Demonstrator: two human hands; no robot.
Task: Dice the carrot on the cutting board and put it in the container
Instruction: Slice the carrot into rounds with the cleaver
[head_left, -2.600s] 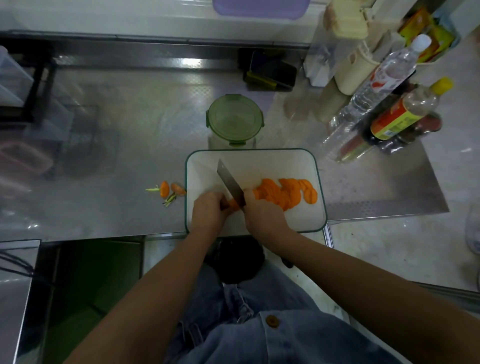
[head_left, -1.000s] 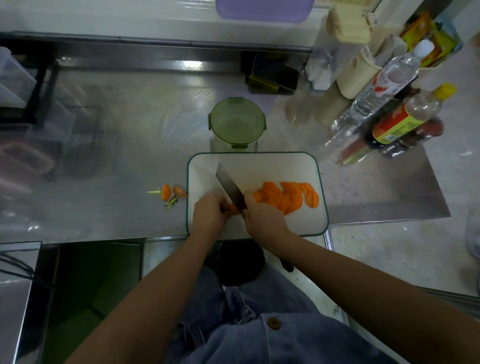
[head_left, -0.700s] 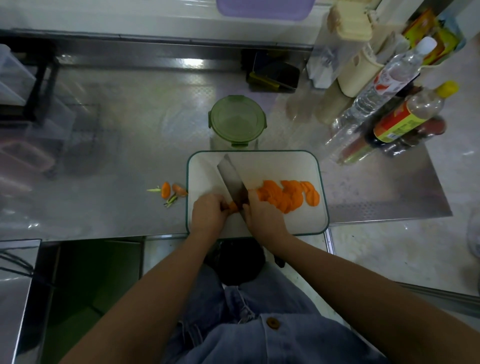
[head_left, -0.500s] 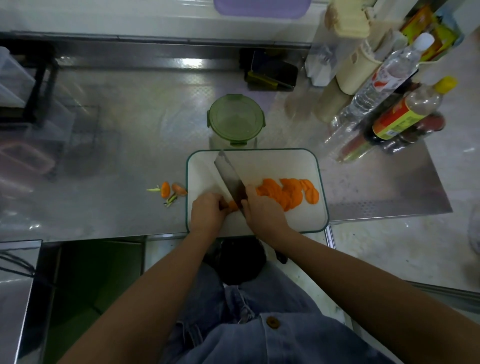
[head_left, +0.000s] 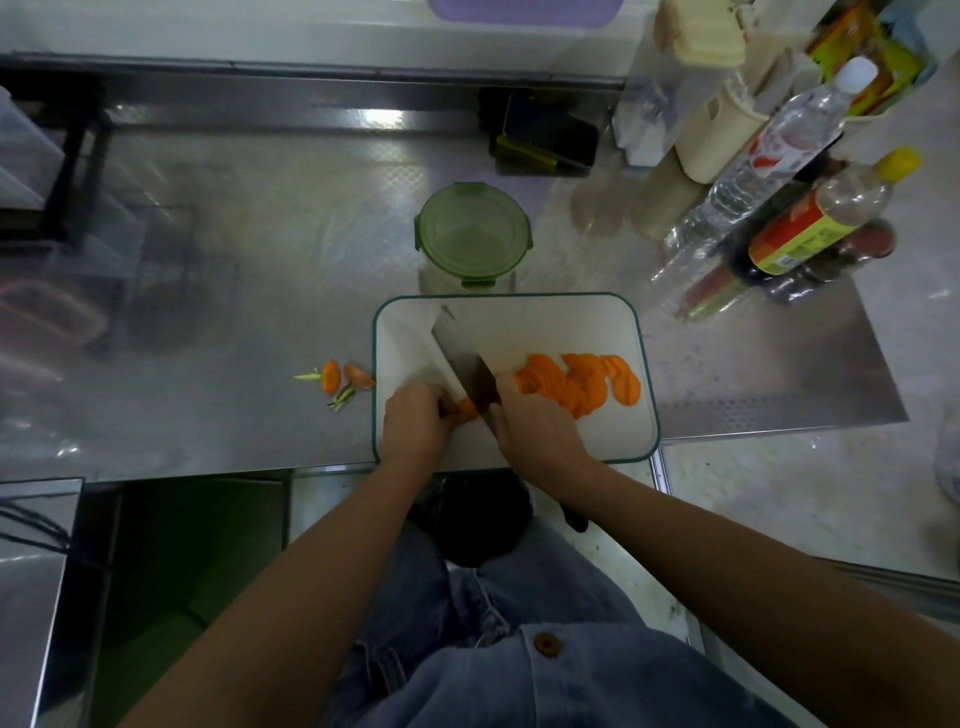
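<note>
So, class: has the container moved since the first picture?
No. The container stays just behind the board's far edge, as before.

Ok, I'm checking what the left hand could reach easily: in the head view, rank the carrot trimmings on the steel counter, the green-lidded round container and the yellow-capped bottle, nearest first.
1. Orange carrot trimmings, just left of the left hand, off the white cutting board.
2. Green-lidded round container, behind the board.
3. Yellow-capped bottle, far back right.

Carrot stub (head_left: 467, 409) mostly under left grip (head_left: 415, 423)
</note>
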